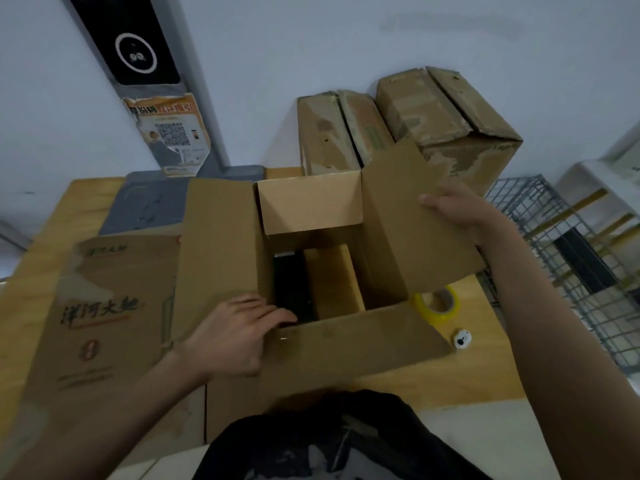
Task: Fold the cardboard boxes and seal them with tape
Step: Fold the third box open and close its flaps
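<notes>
Closest to me, the person's dark shirt [329, 441] leans against the near flap [353, 344] of the open cardboard box [311, 271], which stands on the wooden surface [485, 375] with all four top flaps still up or splayed out. The left hand [235, 337] lies with its fingers straight and spread at the near-left corner of the opening, fingertips just over the rim, pressing rather than gripping. The right hand [457, 209] holds the outer edge of the right flap [415, 230], fingers curled behind the card and the thumb on its face, the flap raised at a slant. To do this well, I would say the short flaps should go down first, the far flap [311, 202] and the near one, then the two long side flaps brought in so their edges meet down the middle with no gap, held flat with one palm while the other hand reaches for the tape. The yellow tape roll [438, 304] lies just beside the box's right corner, partly under the raised flap, with a small white object [462, 338] near it that I cannot identify. Inside the box a cardboard piece and something dark show, too dim to name. To the left lies a flattened carton [104, 323] printed with large brush-style Chinese characters, too blurred to read with confidence, above a round red emblem. Farther back two more brown boxes [415, 123] stand against the wall, a wire rack [561, 254] to the right, and on the pillar an orange notice [169, 133] with a QR code under a black panel [135, 46].
</notes>
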Available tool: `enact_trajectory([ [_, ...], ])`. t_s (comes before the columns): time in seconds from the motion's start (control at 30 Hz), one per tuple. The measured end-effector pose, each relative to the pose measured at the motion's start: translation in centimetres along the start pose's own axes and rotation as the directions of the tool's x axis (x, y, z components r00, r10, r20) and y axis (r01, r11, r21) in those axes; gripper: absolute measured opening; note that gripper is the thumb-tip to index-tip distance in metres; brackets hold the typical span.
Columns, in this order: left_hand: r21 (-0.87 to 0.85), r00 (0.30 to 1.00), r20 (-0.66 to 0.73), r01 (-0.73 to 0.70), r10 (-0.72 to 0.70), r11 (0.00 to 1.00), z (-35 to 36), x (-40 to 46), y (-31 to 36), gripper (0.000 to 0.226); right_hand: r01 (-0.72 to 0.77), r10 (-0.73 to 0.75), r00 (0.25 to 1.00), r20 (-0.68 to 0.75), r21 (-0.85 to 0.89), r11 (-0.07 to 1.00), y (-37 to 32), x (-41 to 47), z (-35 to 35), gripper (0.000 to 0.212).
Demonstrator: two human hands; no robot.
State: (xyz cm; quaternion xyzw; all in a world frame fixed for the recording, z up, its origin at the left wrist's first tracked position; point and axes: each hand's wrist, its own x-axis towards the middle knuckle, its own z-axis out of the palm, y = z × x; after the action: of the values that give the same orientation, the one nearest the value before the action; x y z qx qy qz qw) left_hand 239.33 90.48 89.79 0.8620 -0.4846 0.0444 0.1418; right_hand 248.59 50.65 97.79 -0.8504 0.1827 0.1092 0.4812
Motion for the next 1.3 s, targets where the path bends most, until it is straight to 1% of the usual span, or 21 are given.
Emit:
enact_trajectory([
  [0.07, -0.169, 0.974, -0.146, 0.149, -0.174, 0.974, -0.5, -0.7, 0.1, 0.045, -0.035, 0.032, 0.999, 0.032, 0.088, 0.996, 0.4, -0.4, 0.2, 0.031],
  [0.1, -0.297, 0.925, -0.185, 0.270, -0.333, 0.916, -0.9, -0.8, 0.4, 0.048, -0.040, 0.036, 0.999, 0.038, 0.123, 0.992, 0.5, -0.6, 0.3, 0.032],
  [0.17, -0.541, 0.752, -0.181, 0.462, -0.633, 0.703, -1.1, -0.1, 0.7, 0.061, -0.027, 0.023, 0.999, 0.028, 0.163, 0.986, 0.8, -0.7, 0.5, 0.032],
  [0.2, -0.540, 0.667, -0.190, 0.542, -0.720, 0.644, -1.1, 0.6, 0.5, 0.071, -0.015, 0.012, 1.000, 0.019, 0.170, 0.985, 0.9, -0.8, 0.5, 0.031],
  [0.23, -0.444, 0.617, -0.215, 0.629, -0.757, 0.638, -1.1, 1.4, 0.1, 0.081, -0.004, 0.002, 1.000, 0.013, 0.178, 0.984, 0.9, -1.0, 0.6, 0.029],
  [0.27, -0.312, 0.605, -0.230, 0.696, -0.762, 0.647, -1.0, 2.2, -0.4, 0.088, 0.003, -0.005, 1.000, 0.011, 0.181, 0.983, 1.0, -1.0, 0.6, 0.027],
  [0.33, -0.080, 0.622, -0.220, 0.757, -0.752, 0.649, -1.0, 3.5, -1.1, 0.092, 0.000, -0.001, 1.000, 0.005, 0.176, 0.984, 1.1, -1.3, 0.6, 0.025],
  [0.4, 0.068, 0.608, -0.196, 0.791, -0.769, 0.608, -0.9, 4.1, -1.9, 0.099, 0.007, -0.005, 1.000, -0.013, 0.157, 0.988, 1.1, -1.8, 0.7, 0.024],
  [0.47, 0.131, 0.530, -0.163, 0.848, -0.832, 0.514, -1.1, 4.4, -2.6, 0.116, 0.031, -0.025, 0.999, -0.040, 0.146, 0.989, 1.1, -2.3, 0.9, 0.018],
  [0.53, 0.116, 0.431, -0.094, 0.900, -0.898, 0.420, -1.7, 4.7, -3.1, 0.129, 0.058, -0.051, 0.998, -0.049, 0.168, 0.984, 1.0, -2.4, 1.3, 0.019],
  [0.63, 0.032, 0.353, 0.001, 0.935, -0.936, 0.353, -2.4, 5.1, -3.1, 0.137, 0.062, -0.068, 0.997, 0.026, 0.183, 0.981, 0.8, -3.0, 3.0, 0.040],
  [0.77, 0.042, 0.364, -0.035, 0.931, -0.931, 0.363, -2.7, 5.6, -2.2, 0.139, 0.176, -0.192, 0.974, 0.123, 0.130, 0.976, 1.0, -3.5, 6.8, 0.069],
  [0.8, 0.028, 0.368, -0.058, 0.930, -0.928, 0.367, -3.0, 5.7, -1.9, 0.139, 0.243, -0.245, 0.965, 0.092, 0.042, 0.969, 1.5, -3.4, 7.6, 0.067],
  [0.87, -0.002, 0.373, -0.093, 0.927, -0.923, 0.375, -3.8, 6.1, -1.4, 0.137, 0.333, -0.335, 0.942, 0.014, -0.159, 0.929, 3.1, -2.6, 8.9, 0.047],
  [0.9, -0.009, 0.378, -0.100, 0.925, -0.920, 0.381, -4.2, 6.2, -1.1, 0.135, 0.340, -0.347, 0.938, 0.005, -0.211, 0.916, 3.9, -2.2, 9.4, 0.041],
  [0.93, -0.017, 0.387, -0.105, 0.921, -0.916, 0.390, -4.8, 6.4, -0.8, 0.132, 0.325, -0.332, 0.943, 0.007, -0.225, 0.919, 4.6, -2.1, 9.8, 0.044],
  [1.0, -0.042, 0.417, -0.121, 0.904, -0.901, 0.425, -5.7, 6.7, -0.4, 0.126, 0.258, -0.260, 0.965, 0.010, -0.180, 0.949, 5.2, -2.1, 10.0, 0.063],
  [1.1, -0.101, 0.498, -0.109, 0.855, -0.860, 0.508, -7.1, 7.6, 0.8, 0.116, 0.217, -0.218, 0.976, -0.017, -0.061, 0.974, 5.4, -1.8, 10.1, 0.080],
  [1.2, -0.273, 0.606, -0.054, 0.755, -0.793, 0.596, -8.2, 9.1, 2.6, 0.096, 0.160, -0.160, 0.987, -0.026, -0.016, 0.987, 5.4, -1.3, 9.9, 0.097],
  [1.27, -0.400, 0.696, 0.040, 0.669, -0.717, 0.627, -8.1, 9.8, 3.4, 0.082, 0.145, -0.145, 0.989, -0.025, -0.003, 0.989, 5.5, -1.1, 9.8, 0.090],
  [1.3, -0.401, 0.726, 0.107, 0.657, -0.679, 0.639, -7.4, 10.0, 3.4, 0.078, 0.140, -0.139, 0.990, -0.019, 0.025, 0.990, 5.6, -1.1, 9.7, 0.086],
])
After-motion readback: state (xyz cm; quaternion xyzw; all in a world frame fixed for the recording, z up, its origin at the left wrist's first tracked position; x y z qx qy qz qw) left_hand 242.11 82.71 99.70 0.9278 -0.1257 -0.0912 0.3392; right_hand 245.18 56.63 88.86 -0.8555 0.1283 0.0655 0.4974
